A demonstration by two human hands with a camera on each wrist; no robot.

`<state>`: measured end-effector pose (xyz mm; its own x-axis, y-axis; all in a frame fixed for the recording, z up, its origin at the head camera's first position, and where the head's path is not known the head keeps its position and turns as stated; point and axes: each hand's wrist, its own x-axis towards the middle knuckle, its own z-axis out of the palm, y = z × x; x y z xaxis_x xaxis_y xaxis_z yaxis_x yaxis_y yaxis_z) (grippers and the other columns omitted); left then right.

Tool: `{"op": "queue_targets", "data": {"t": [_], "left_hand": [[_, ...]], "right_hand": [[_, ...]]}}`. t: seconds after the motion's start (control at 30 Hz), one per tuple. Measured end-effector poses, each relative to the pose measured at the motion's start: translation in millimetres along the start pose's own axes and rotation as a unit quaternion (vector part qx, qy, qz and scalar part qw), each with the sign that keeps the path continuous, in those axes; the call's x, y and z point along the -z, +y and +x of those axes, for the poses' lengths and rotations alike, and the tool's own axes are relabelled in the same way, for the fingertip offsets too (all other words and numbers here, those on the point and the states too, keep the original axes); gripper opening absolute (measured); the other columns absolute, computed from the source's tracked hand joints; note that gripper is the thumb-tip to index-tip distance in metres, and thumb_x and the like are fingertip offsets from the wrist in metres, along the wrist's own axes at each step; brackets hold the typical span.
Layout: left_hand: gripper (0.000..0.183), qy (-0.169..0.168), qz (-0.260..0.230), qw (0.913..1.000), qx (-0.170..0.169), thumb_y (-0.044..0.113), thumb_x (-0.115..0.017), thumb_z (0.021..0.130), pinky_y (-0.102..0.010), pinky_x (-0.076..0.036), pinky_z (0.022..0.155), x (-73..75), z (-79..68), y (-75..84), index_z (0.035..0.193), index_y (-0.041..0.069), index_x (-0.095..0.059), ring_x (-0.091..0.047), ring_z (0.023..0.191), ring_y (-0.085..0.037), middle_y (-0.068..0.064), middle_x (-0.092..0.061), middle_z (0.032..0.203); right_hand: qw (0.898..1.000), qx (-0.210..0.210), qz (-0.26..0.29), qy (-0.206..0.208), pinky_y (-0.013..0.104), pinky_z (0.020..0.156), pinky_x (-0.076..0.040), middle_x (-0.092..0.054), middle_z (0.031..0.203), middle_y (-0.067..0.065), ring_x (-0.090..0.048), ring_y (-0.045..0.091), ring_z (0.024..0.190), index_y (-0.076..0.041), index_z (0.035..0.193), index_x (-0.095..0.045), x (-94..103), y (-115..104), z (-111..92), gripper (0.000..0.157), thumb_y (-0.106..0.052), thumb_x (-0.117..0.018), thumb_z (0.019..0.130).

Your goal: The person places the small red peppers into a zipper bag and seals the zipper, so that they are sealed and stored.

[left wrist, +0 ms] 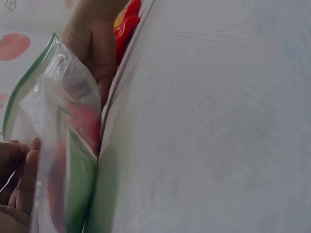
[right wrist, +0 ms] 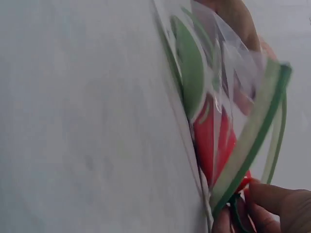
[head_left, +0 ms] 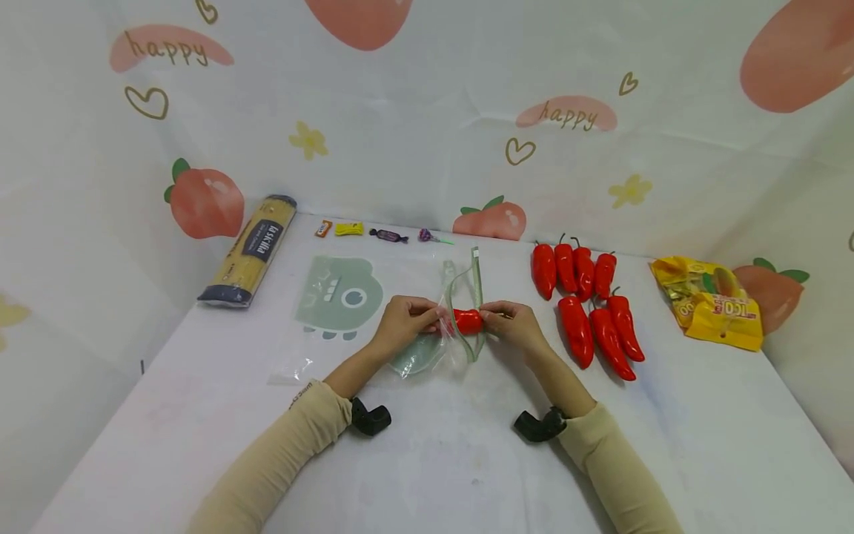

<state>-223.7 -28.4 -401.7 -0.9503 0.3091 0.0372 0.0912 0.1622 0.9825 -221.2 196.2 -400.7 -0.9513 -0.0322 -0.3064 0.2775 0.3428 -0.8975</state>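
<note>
A clear zip bag (head_left: 343, 293) with a green cartoon print and a green zip edge lies on the table, its mouth spread toward the right. My left hand (head_left: 402, 324) pinches the bag's film near the mouth. A red pepper (head_left: 468, 321) reaches through the opening, and in the right wrist view most of its body shows behind the clear film. At its stem end my right hand (head_left: 515, 326) grips the pepper with thumb and fingertips, right beside the zip edge. The pepper's tip is partly hidden behind the left fingers.
Several more red peppers (head_left: 575, 331) lie in two rows to the right. A yellow snack packet (head_left: 717, 304) is beyond them. At the back are a pack of spaghetti (head_left: 250, 252), a yellow wrapped candy (head_left: 349, 229), a purple one (head_left: 389, 236) and a lollipop (head_left: 427, 236).
</note>
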Motion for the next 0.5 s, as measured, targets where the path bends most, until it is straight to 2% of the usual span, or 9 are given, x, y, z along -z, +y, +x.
{"op": "queue_targets", "data": {"t": [0.07,0.17,0.33,0.43,0.5], "left_hand": [[0.026,0.003,0.001,1.0000,-0.003,0.018,-0.064,0.086,-0.028,-0.057,0.069,0.1,0.3,-0.5,0.099,-0.004,-0.068,-0.069,0.073,-0.020,-0.020,-0.070,0.091],[0.026,0.006,0.000,1.0000,-0.007,0.017,-0.064,0.086,-0.026,-0.057,0.067,0.3,0.4,0.2,0.098,-0.005,-0.068,-0.068,0.069,-0.015,-0.020,-0.070,0.091],[0.022,0.007,-0.011,0.9999,0.002,0.013,-0.063,0.086,-0.023,-0.057,0.064,1.3,-0.6,1.5,0.097,-0.005,-0.069,-0.063,0.062,-0.005,-0.019,-0.070,0.086],[0.021,0.007,-0.015,0.9999,0.005,0.012,-0.063,0.086,-0.023,-0.057,0.064,1.4,-1.0,1.4,0.097,-0.005,-0.069,-0.061,0.060,-0.004,-0.018,-0.070,0.085],[0.021,0.006,-0.015,0.9999,0.004,0.011,-0.063,0.086,-0.022,-0.057,0.064,0.9,-1.1,0.9,0.097,-0.005,-0.069,-0.061,0.061,-0.003,-0.018,-0.070,0.086]], "right_hand": [[0.999,0.022,-0.035,-0.005,0.019,0.076,-0.049,-0.061,0.115,0.009,-0.053,0.016,0.093,-0.008,0.117,-0.061,-5.4,0,-1,0.034,-0.026,-0.061,0.088],[0.997,0.045,-0.057,-0.008,0.025,0.083,-0.050,-0.062,0.116,0.010,-0.055,0.019,0.096,-0.010,0.115,-0.062,-7.2,0,-2,0.031,-0.025,-0.061,0.088],[0.998,0.061,-0.032,-0.002,0.032,0.097,-0.047,-0.060,0.123,0.007,-0.055,0.021,0.111,-0.013,0.123,-0.057,6.7,2,-4,0.037,-0.027,-0.059,0.089],[0.997,0.080,0.000,0.016,0.026,0.096,-0.047,-0.053,0.132,0.009,-0.053,0.021,0.117,-0.013,0.134,-0.046,23.6,5,-8,0.047,-0.026,-0.057,0.091],[0.994,0.092,0.028,0.045,0.020,0.093,-0.047,-0.048,0.136,0.013,-0.054,0.017,0.115,-0.011,0.139,-0.037,37.2,7,-12,0.053,-0.025,-0.056,0.092]]}}
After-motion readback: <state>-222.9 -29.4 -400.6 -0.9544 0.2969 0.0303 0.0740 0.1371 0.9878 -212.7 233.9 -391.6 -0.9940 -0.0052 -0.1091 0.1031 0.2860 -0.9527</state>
